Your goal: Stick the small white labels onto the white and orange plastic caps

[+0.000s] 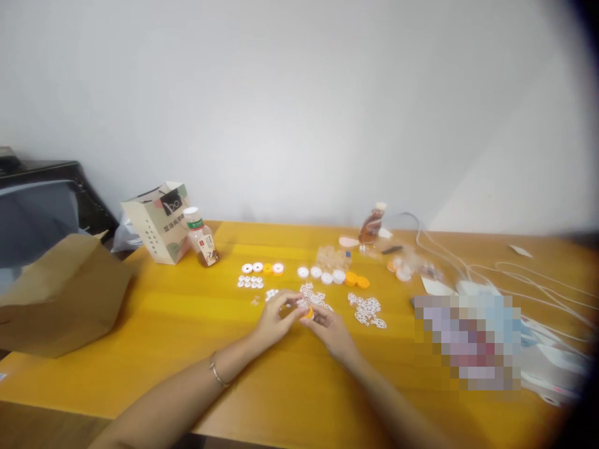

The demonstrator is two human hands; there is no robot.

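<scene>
Wooden table (pixel 154 324), pale wall (pixel 290 112) behind. Both forearms angle inward from the near edge, wrists low. Right hand (pixel 334 332) pinches an orange piece (pixel 308 313) at table centre; left hand (pixel 276 319) curled, fingertips right at it, grip unclear. White cutout parts (pixel 367 308) right, white discs (pixel 326 277) beyond, bottle (pixel 202 240) far left.

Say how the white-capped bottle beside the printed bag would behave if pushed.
The bottle is tall and narrow, so a push near its white cap could tip it. Its rounded sides suggest it might roll once down. Its upper part looks clear, so it may be light for its size.
</scene>
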